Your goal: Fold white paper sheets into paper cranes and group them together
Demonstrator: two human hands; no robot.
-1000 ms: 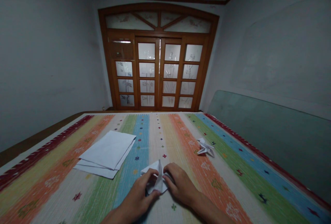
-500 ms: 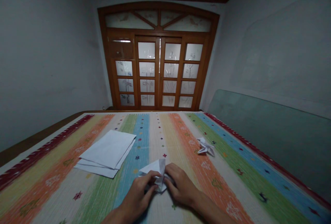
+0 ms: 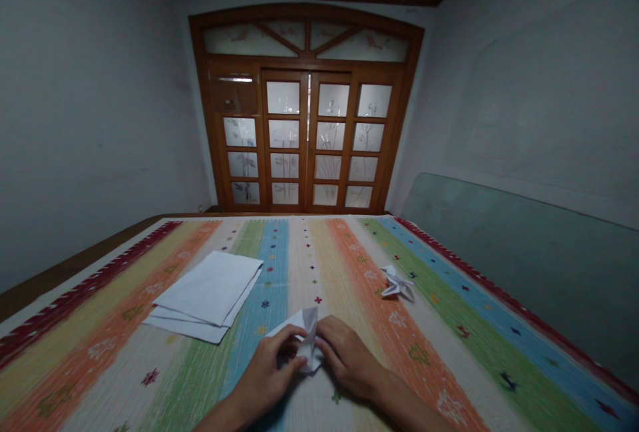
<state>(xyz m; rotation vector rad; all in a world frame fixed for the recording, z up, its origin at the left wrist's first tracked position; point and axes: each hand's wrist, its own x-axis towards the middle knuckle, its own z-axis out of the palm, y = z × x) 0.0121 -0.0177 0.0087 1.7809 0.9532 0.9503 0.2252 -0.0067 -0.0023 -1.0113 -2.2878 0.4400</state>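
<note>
Pinching folded paper (image 3: 306, 323) between fingers (image 3: 330, 337)

There are two hands, the left hand (image 3: 264, 372) and the right hand (image 3: 349, 360), one part-folded paper (image 3: 305, 337), one finished paper figure (image 3: 398, 283) and one striped cloth (image 3: 449, 352). One stack of white sheets (image 3: 210, 295) shows three layers; the wooden door (image 3: 307, 142) has two leaves.

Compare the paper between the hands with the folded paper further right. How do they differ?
The held paper is pinched by the left hand and right hand; the lying figure is untouched. The held paper looks larger, one flap upright; the lying figure smaller, spiky. Both are white.
</note>
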